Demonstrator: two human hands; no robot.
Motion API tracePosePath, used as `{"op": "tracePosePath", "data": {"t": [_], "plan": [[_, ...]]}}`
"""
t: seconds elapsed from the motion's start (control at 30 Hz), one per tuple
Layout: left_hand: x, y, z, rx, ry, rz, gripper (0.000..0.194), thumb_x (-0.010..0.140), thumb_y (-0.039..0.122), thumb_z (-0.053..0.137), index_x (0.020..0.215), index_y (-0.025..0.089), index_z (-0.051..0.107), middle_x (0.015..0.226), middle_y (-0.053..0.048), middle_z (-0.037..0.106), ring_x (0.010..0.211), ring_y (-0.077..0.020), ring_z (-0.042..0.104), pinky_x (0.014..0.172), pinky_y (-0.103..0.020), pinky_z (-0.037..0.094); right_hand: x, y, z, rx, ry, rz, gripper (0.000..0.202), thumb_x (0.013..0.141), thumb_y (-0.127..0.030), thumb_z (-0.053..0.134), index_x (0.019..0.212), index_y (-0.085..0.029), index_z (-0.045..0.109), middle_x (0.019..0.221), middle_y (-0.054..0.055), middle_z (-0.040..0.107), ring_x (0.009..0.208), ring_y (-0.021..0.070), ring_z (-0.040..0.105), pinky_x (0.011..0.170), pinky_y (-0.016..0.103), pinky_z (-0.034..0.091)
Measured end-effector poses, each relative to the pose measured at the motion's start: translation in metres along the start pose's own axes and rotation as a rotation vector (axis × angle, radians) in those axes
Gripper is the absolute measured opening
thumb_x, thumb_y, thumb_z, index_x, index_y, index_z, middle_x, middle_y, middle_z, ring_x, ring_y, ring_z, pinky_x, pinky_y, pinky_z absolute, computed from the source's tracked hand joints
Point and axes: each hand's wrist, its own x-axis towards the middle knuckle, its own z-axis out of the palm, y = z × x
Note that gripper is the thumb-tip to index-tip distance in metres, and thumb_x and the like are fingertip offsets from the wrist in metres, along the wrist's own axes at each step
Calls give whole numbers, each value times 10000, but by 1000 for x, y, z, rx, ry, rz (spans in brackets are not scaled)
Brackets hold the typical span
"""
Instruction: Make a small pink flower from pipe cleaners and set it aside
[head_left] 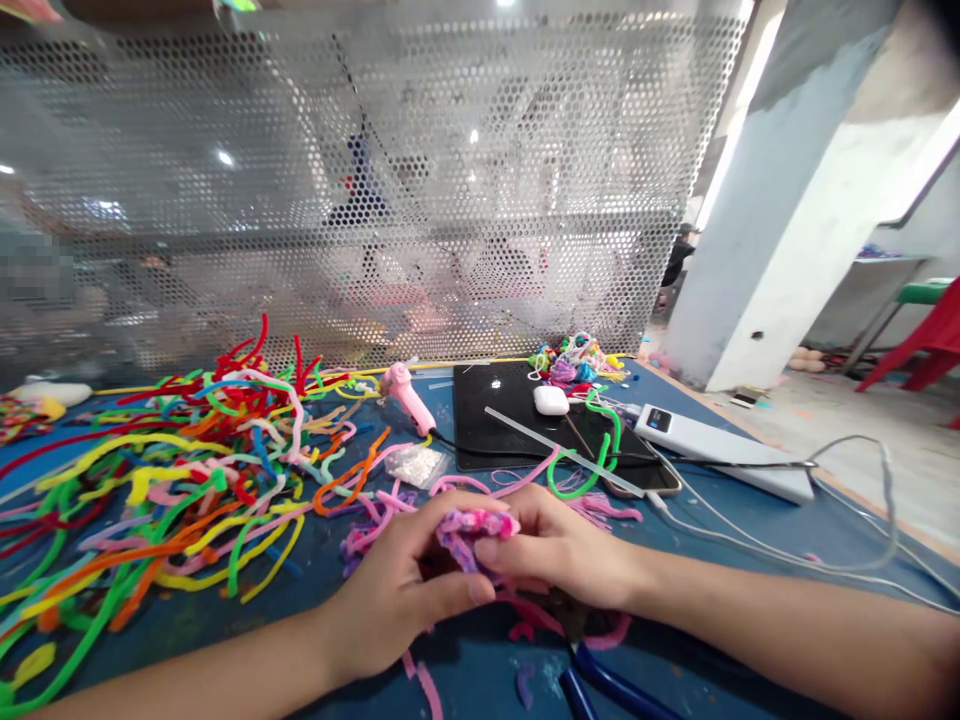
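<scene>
Both my hands meet at the middle of the blue table, around a small twisted piece of pink and purple pipe cleaner (476,530). My left hand (405,580) curls about its left side, with the thumb along the near edge. On the right, my right hand (551,550) pinches the piece, thumb on top. Part of the piece is hidden inside the fingers. Pink and purple pipe cleaners (367,530) lie just behind and under the hands. Blue-handled pliers or cutters (615,685) rest in front of my right hand, their head partly covered.
A large heap of coloured pipe cleaners (187,470) spreads over the left. Behind the hands are a pink glue gun (409,400), a bag of white beads (416,466), a black mat (480,400), a glue stick (525,432), a phone (645,475) and a white power strip (727,455) with cables.
</scene>
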Motion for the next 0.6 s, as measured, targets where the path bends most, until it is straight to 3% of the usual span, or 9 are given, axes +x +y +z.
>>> {"op": "tracePosePath", "data": {"t": [0.2,0.3,0.47,0.6], "plan": [[4,2,1,-12,14,-64,398,762,351,708,1144,305,605,1102,-8,644,1016,-207,593,875,-268,447,4,3,-2,22,94,54,520,706,-623,625,511,-155,513,379,-73,364,337,36,242,356,222,138],[3,-2,2,-24,66,-97,483,751,336,721,1195,321,532,979,8,649,857,-164,610,733,-228,470,7,6,-3,111,106,47,496,690,-602,651,526,-153,516,390,-75,399,328,24,233,346,210,135],[4,-3,3,-62,155,-54,337,822,391,623,1126,258,560,766,32,581,546,-86,448,480,-177,371,8,6,-1,106,79,24,455,761,-570,608,598,-156,509,403,-81,403,344,29,277,357,195,176],[7,-1,4,-22,184,-47,236,876,424,529,854,194,580,598,51,475,523,-88,414,506,-186,366,6,0,1,112,186,-16,401,738,-535,656,733,-158,519,494,-87,419,408,29,292,378,173,198]]}}
